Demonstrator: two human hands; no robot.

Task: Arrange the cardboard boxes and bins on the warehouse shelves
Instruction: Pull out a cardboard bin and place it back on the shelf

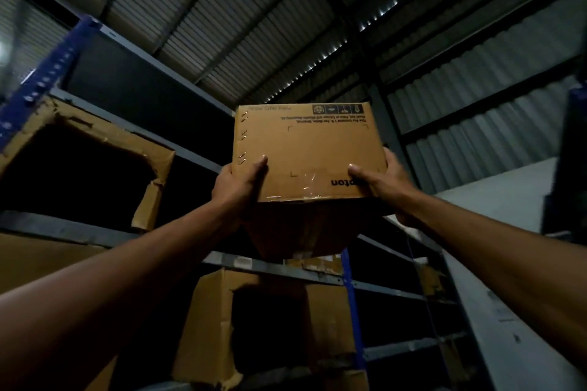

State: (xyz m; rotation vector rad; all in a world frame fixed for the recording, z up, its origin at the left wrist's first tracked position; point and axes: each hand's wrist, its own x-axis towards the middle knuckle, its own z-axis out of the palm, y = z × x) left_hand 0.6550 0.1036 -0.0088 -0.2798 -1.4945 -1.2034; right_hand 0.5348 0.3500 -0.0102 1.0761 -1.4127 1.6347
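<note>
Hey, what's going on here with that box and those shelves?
A person is holding a cardboard box up high with both hands. The left hand and right hand grip its lower corners, thumbs on the near face. The box seems to be in the air in front of the metal shelves, not resting on any level. Its print is upside down. Two torn boxes sit on the shelves, one at left and one lower down.

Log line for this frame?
cardboard box: held up before shelves, print inverted | left grip: holds left edge | right grip: holds right edge
</note>
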